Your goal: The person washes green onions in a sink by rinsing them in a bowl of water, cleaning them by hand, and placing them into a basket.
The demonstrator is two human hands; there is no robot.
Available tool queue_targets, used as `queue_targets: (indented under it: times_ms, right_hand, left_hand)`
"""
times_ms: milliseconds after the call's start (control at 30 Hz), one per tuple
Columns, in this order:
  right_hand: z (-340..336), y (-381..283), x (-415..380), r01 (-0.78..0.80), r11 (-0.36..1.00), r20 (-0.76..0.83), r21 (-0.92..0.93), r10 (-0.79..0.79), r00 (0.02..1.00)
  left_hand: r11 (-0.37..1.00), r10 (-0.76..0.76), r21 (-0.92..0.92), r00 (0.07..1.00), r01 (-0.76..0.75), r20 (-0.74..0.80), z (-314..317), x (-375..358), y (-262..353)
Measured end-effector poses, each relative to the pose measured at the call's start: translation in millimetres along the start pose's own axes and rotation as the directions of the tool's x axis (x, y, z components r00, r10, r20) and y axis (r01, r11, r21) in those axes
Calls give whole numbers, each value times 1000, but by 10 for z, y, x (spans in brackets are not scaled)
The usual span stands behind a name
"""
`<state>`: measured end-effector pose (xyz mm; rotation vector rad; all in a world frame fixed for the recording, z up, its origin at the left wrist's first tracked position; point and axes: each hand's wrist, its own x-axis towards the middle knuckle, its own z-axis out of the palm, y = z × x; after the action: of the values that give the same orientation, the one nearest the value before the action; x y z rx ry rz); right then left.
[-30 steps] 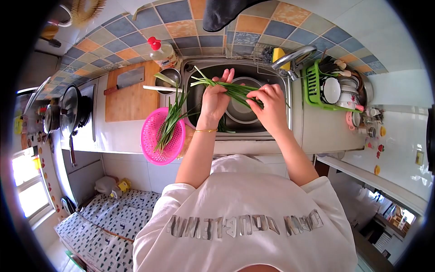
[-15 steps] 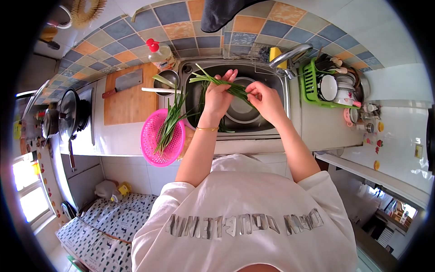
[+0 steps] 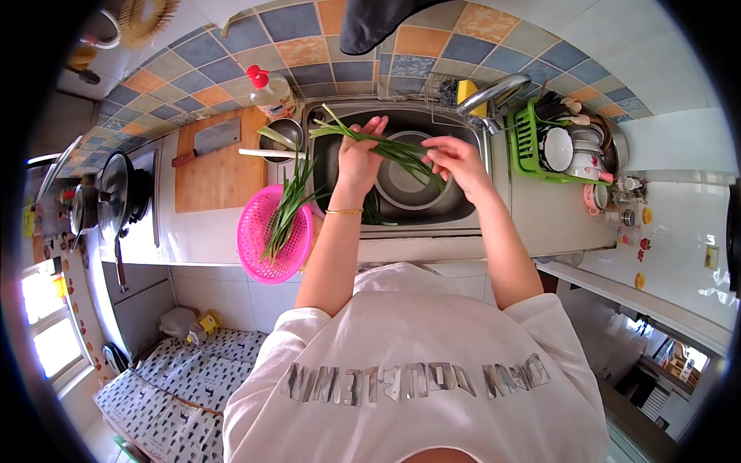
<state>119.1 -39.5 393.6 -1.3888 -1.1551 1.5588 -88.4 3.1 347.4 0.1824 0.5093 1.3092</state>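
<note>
Over the metal sink [image 3: 312, 174], my left hand [image 3: 360, 160] holds a bunch of long green stalks [image 3: 401, 152], pale ends pointing up to the left and leafy ends to the right. My right hand [image 3: 455, 163] is at the leafy end with its fingers bent; whether it grips a leaf is too small to tell. A round bowl or basin [image 3: 411, 202] sits in the sink below. More green stalks [image 3: 373, 208] lie in the sink's left part. On the counter's left, a pink strainer [image 3: 251, 239] holds another bunch [image 3: 285, 216].
A wooden board [image 3: 212, 181] with a cleaver [image 3: 216, 136] lies left. Behind the strainer are a metal bowl [image 3: 270, 144] and a red-capped bottle [image 3: 272, 96]. The faucet [image 3: 494, 92] rises at the sink's back right, beside a green dish rack [image 3: 526, 143].
My left hand has shifted slightly left with the stalks. My right hand has moved a little to the right and its fingers have loosened; the leafy ends now spread lower.
</note>
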Motion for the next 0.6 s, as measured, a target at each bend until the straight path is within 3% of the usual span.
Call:
queue_targets:
  times_ms: [333,433,467,567,600]
  right_hand:
    - [-796,512,-122,-28,997,-314,-70,4,949]
    - [-1061,1176,-55,-24,943,-343,-333,-98,934]
    - [-1117,1308,-63,-76,855,-302,-514,-97,948]
    - [-1129,1782,-132,-183,590,-328,-786,-148,933]
    - [-1098,1817,-149,-194,608,-349,-770,-147,925]
  left_hand:
    - [997,26,78,997,-21,-66,-288,80,146]
    - [998,-19,60,998,23,-54,-305,99,120]
    - [999,-35,40,998,38,-57,-287,95,110]
    - [997,-82,-10,995,82,-48,-227,94,71]
    - [995,-97,-17,995,96,-38,-224,95,63]
